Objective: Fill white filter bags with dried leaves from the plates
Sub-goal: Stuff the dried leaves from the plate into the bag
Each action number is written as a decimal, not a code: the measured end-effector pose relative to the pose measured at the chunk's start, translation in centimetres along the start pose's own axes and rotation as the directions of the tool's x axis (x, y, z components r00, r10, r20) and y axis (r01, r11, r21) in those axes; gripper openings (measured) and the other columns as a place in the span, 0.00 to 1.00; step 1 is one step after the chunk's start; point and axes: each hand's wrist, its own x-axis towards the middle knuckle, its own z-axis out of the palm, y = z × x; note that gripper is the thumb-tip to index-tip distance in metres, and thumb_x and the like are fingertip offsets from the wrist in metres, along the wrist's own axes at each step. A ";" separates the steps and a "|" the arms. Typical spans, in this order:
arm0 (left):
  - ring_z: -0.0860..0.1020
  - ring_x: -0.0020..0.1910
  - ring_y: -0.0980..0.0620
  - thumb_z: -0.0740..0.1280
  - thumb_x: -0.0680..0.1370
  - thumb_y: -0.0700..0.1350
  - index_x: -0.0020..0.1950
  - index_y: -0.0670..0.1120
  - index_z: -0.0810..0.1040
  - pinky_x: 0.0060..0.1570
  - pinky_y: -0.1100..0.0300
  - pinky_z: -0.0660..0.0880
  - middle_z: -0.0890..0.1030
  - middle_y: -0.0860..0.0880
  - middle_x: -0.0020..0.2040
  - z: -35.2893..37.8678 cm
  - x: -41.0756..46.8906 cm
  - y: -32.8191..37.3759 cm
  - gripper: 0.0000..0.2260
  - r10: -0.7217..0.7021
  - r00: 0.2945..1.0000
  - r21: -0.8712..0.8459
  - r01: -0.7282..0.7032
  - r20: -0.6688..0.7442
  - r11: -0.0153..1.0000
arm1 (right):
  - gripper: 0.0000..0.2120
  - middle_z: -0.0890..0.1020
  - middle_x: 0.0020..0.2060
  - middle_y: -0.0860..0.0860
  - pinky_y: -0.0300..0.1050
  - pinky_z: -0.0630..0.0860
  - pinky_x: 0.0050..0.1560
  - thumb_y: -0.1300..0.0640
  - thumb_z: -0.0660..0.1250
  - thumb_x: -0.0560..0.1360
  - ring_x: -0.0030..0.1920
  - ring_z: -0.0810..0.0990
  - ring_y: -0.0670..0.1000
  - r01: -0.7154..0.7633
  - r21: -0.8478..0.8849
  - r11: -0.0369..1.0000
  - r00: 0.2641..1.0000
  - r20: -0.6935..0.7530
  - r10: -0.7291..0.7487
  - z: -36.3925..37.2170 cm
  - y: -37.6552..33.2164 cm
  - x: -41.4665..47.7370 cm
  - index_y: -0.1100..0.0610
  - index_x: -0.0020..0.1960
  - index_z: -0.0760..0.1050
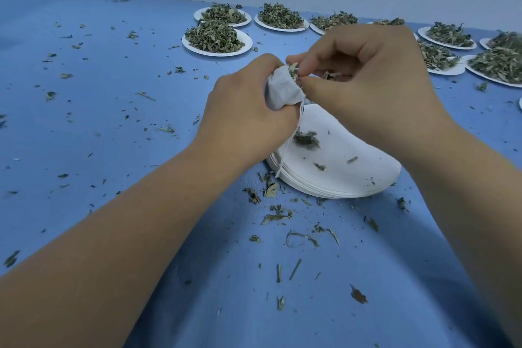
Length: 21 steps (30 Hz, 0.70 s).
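My left hand [243,110] grips a small white filter bag [281,90] above the table, its mouth facing right, with dried leaves showing at the opening. A white drawstring [288,144] hangs from the bag. My right hand [364,76] pinches dried leaves [293,70] at the bag's mouth, and a few more leaves show under its curled fingers. Below both hands lies a stack of white plates [344,172] with a small clump of leaves on top.
Several white plates heaped with dried leaves stand along the far edge, one at the left [216,41] and others to the right [497,65]. Leaf scraps litter the blue tablecloth [113,121], thickest in front of the plate stack.
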 end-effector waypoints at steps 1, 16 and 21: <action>0.73 0.32 0.60 0.66 0.70 0.53 0.43 0.58 0.71 0.30 0.68 0.66 0.73 0.56 0.30 0.1 0.0 0.0 0.05 0.008 1.000 0.016 -0.008 0.015 1.000 | 0.09 0.86 0.42 0.44 0.46 0.81 0.55 0.64 0.74 0.72 0.51 0.85 0.41 0.006 -0.043 0.999 1.000 0.020 -0.005 -0.1 0.1 0.0 0.51 0.41 0.81; 0.77 0.44 0.52 0.69 0.75 0.40 0.57 0.52 0.79 0.43 0.56 0.73 0.81 0.51 0.46 -0.5 -0.3 0.7 0.12 0.073 0.997 -0.061 -0.072 0.008 0.996 | 0.16 0.86 0.46 0.57 0.66 0.78 0.53 0.65 0.64 0.70 0.52 0.82 0.65 -0.054 0.075 0.996 0.998 0.024 0.052 -2.3 1.1 -0.4 0.47 0.46 0.85; 0.77 0.43 0.47 0.69 0.74 0.36 0.58 0.46 0.80 0.44 0.49 0.74 0.79 0.44 0.45 -0.5 -0.5 1.3 0.13 0.109 0.992 -0.061 -0.105 0.057 0.993 | 0.06 0.84 0.48 0.40 0.49 0.81 0.49 0.56 0.72 0.76 0.50 0.84 0.40 -0.010 -0.031 0.999 0.999 0.046 0.011 -1.0 1.4 -0.6 0.53 0.53 0.82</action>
